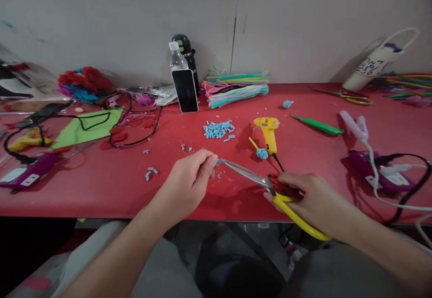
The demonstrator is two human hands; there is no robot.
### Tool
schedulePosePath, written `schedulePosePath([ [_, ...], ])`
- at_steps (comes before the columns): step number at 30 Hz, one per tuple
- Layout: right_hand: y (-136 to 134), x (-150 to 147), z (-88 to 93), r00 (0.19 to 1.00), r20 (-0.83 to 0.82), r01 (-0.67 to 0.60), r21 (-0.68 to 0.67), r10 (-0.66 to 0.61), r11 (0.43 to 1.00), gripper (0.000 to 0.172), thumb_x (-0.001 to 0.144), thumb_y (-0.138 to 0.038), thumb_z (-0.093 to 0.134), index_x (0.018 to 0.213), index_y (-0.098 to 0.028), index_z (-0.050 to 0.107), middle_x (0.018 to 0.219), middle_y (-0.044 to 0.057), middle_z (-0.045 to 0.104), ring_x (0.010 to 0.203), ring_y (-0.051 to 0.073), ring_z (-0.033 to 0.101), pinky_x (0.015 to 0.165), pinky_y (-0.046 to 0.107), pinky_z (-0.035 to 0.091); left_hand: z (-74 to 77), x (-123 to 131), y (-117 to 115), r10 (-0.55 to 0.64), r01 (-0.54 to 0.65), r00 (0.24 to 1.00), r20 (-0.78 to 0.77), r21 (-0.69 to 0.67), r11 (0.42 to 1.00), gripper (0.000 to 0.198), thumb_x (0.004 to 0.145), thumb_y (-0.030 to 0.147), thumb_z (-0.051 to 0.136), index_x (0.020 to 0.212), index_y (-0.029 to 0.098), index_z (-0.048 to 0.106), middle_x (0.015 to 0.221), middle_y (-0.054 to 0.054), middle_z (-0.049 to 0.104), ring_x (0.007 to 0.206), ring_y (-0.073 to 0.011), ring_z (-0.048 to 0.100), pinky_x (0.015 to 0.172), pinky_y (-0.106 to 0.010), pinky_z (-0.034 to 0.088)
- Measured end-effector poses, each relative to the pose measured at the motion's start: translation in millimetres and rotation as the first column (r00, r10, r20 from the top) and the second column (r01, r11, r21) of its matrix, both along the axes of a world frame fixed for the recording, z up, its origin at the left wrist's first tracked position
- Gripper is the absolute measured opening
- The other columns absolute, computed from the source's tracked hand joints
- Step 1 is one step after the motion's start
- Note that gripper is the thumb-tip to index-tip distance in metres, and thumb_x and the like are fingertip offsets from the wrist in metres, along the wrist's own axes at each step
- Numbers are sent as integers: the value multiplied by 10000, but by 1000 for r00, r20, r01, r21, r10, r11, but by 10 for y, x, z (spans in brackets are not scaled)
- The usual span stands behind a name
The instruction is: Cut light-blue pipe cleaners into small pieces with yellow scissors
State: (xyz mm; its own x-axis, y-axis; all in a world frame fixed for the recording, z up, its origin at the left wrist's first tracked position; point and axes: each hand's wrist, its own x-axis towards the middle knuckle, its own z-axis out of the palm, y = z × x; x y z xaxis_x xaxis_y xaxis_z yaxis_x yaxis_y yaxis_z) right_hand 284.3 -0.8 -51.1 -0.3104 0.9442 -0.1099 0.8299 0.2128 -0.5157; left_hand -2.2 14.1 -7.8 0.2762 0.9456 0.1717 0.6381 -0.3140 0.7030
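Between thumb and fingers, my left hand [192, 178] pinches a small light-blue piece [219, 160], probably fuzzy stem, most of which is hidden. My right hand [312, 199] is wrapped around the red and yellow handles of a pair of scissors [249, 175]. The tips of its blades meet the blue piece right at my left fingertips. Beyond my hands lies a pile of short blue cut pieces [218, 129]. A yellow glue gun [269, 133] rests to the right of the pile, with a blue pompom-like ball on a yellow stick [261, 153] beside it.
A phone [185, 91] leans against a clear bottle [177, 57]. Bundled pipe cleaners [236, 91] lie at the wall. On the right are a green craft knife [322, 126], another pair of scissors [354, 97] and a purple power strip [381, 172] with cables. Green paper [87, 127] lies left.
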Motion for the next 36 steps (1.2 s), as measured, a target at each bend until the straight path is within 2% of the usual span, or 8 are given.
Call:
schedulePosePath([
  [4, 7, -3, -12, 1000, 16, 21, 10, -21, 1000, 211, 778, -307, 644, 672, -210, 490, 551, -64, 432, 534, 104, 290, 471, 219, 253, -7, -3, -1, 1, -1, 1000, 6, -3, 1000, 300, 1013, 337, 376, 788, 186, 504, 681, 16, 536, 610, -114, 482, 588, -249, 369],
  [12, -7, -39, 76, 1000, -19, 9, -11, -9, 1000, 339, 833, -469, 616, 668, -210, 470, 561, -54, 424, 551, 112, 293, 466, 222, 267, -4, -9, 3, -6, 5, 1000, 10, 13, 1000, 278, 1017, 330, 381, 812, 187, 503, 689, 27, 541, 619, -97, 484, 597, -232, 374],
  [18, 1, -21, 62, 1000, 16, -18, -10, 18, 1000, 175, 794, -311, 635, 700, -205, 531, 571, -55, 459, 537, 105, 308, 477, 229, 259, 6, -8, 9, -12, 12, 1000, 1, 2, 1000, 274, 1020, 331, 379, 819, 190, 501, 695, 34, 530, 621, -91, 475, 602, -231, 371],
  [22, 4, -19, 56, 1000, 12, -15, -20, 15, 1000, 139, 799, -300, 626, 726, -209, 552, 578, -55, 476, 531, 104, 326, 483, 229, 267, -3, -15, 4, -15, 15, 1000, 2, -18, 1000, 277, 1023, 343, 374, 824, 194, 496, 699, 37, 523, 630, -92, 472, 606, -232, 370],
  [36, -6, -29, 49, 1000, -3, 8, -32, -8, 999, 375, 856, -528, 582, 682, -216, 467, 570, -57, 422, 553, 115, 287, 473, 222, 264, -13, -25, 7, -13, 13, 1000, -2, 3, 1000, 289, 1023, 333, 377, 798, 188, 485, 683, 46, 512, 613, -81, 460, 596, -221, 364],
])
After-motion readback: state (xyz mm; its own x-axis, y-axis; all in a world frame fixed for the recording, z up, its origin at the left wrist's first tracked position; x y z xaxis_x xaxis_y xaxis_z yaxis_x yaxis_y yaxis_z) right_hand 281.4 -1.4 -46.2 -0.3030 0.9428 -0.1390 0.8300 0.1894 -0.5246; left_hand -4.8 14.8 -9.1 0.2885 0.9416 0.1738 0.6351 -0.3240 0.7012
